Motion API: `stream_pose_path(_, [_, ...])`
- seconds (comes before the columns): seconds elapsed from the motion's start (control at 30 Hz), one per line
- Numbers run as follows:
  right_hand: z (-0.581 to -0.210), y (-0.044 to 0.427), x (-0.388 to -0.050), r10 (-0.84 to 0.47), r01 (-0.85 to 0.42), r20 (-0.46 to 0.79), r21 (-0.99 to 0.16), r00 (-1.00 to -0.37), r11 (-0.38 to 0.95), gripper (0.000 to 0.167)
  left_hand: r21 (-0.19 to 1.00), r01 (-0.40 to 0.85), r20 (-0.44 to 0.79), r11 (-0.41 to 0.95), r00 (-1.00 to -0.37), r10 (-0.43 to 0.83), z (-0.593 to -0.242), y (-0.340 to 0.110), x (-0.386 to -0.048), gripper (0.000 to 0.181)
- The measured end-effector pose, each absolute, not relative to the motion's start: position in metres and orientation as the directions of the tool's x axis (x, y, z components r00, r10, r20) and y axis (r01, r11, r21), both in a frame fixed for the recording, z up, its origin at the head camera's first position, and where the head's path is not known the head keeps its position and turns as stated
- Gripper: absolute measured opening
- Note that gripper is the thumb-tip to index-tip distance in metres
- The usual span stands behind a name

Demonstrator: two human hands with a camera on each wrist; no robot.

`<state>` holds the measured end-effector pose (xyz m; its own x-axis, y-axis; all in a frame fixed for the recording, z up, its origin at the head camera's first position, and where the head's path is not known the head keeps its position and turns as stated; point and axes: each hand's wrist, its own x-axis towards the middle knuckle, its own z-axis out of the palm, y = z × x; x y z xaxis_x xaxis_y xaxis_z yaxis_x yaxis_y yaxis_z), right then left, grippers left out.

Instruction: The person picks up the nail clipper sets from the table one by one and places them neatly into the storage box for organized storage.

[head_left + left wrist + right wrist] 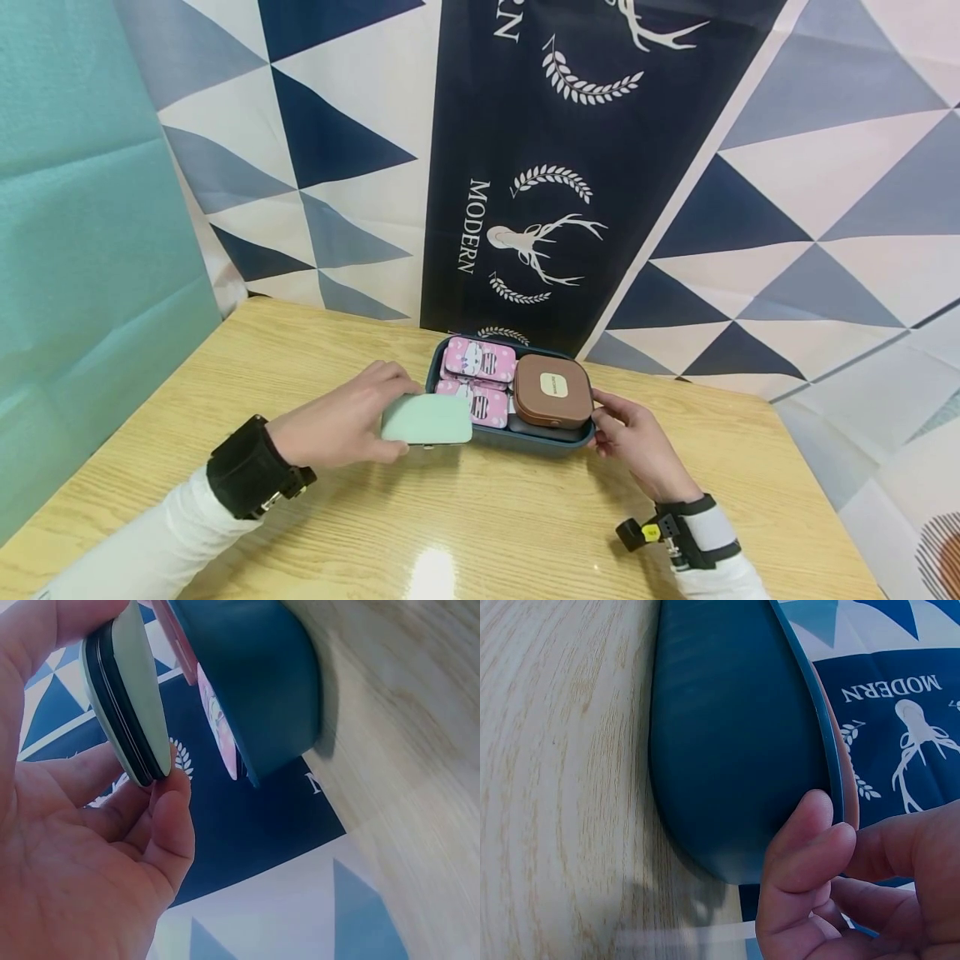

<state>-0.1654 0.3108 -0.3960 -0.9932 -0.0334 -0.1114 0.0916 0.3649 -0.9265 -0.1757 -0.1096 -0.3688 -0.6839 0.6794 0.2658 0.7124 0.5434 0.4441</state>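
Observation:
My left hand grips a mint-green case with a dark seam and a small clasp, thumb on one edge and fingers on the opposite one. The left wrist view shows the case held edge-on, apart from the bin wall. It is above the left front corner of a dark blue plastic bin. Inside the bin sit pink tins with a cartoon print and a brown round-cornered case with a cream label. My right hand pinches the bin's right rim; in the right wrist view its fingers are at the rim.
The bin stands on a light wooden table near its back edge. Behind hangs a patterned cloth with triangles and deer prints. A teal curtain borders the left side. A dark grey item lies under the brown case.

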Motion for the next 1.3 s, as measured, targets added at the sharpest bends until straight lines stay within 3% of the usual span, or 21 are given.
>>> stream_pose_path(1.3, [-0.397,0.312,-0.166,-0.037,0.083,-0.103,-0.927,-0.994,0.365,0.049,0.421,0.715,0.277,0.558,-0.687,0.672,-0.362,-0.087,-0.209,0.064])
